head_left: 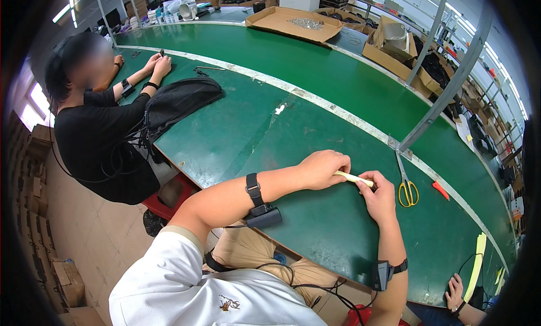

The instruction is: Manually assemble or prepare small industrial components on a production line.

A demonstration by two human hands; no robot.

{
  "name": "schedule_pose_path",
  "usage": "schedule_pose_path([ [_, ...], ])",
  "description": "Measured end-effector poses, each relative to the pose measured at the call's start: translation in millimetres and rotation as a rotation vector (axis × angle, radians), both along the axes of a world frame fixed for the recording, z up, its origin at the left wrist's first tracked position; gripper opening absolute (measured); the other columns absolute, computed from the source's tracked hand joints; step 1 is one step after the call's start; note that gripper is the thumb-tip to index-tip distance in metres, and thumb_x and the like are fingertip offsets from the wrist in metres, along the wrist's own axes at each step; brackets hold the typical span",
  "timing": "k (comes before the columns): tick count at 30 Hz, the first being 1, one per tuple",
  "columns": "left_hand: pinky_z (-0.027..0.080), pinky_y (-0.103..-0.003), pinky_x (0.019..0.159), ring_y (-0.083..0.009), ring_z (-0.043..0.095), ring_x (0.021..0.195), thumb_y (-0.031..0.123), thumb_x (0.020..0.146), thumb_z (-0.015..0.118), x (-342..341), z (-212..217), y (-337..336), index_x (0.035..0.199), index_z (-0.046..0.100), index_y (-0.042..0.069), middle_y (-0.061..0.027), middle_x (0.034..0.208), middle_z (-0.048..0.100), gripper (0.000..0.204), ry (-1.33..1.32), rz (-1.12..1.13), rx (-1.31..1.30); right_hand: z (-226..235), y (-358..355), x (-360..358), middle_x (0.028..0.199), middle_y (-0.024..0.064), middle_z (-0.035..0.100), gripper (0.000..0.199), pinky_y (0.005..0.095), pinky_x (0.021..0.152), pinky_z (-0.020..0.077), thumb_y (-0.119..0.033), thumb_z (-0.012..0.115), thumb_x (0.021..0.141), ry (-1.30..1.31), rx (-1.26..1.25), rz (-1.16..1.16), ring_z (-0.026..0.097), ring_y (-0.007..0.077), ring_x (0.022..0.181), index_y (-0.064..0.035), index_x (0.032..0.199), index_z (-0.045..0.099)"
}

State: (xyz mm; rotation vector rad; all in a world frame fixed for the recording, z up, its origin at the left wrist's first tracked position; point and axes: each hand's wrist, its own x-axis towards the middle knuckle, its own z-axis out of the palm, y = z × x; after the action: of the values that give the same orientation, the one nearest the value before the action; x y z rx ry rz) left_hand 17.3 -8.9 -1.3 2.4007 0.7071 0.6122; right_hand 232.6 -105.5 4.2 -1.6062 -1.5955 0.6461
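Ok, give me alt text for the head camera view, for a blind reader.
A person's left hand and right hand hold a slim, pale yellow piece above a green worktable. Yellow-handled scissors and a red tool lie to the right; at left, a co-worker in black sits beside a black bag.

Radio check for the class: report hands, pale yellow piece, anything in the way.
Left hand, right hand: both gripping. Pale yellow piece: held between them, over green table. Yellow-handled scissors: lying right of the piece, not touching either hand.
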Motion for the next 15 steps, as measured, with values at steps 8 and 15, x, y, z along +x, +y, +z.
schedule_pose_path([
  [8, 0.053, -0.046, 0.082, -0.0321, 0.067, 0.097, 0.019, 0.089, 0.076, 1.2, -0.9, 0.1, 0.1, 0.065, 0.008, -0.01, 0.095, 0.07, 0.019, -0.01, 0.001, 0.007, 0.0, -0.7, 0.0, 0.081, 0.0057, 0.072, 0.015, 0.0282, 0.066, 0.0526, -0.009, 0.078, 0.093, 0.019, 0.005, 0.002, 0.067, 0.0113, 0.07, -0.0005, 0.103, 0.071],
  [15, 0.053, -0.046, 0.081, -0.0323, 0.067, 0.096, 0.018, 0.089, 0.076, 0.2, 0.3, -0.4, 0.1, 0.066, 0.007, -0.01, 0.095, 0.07, 0.018, -0.018, 0.0, 0.007, 0.5, -0.4, -0.1, 0.081, 0.0055, 0.073, 0.014, 0.0283, 0.066, 0.0526, -0.009, 0.077, 0.093, 0.003, -0.003, 0.004, 0.067, 0.0111, 0.07, -0.0008, 0.103, 0.071],
])
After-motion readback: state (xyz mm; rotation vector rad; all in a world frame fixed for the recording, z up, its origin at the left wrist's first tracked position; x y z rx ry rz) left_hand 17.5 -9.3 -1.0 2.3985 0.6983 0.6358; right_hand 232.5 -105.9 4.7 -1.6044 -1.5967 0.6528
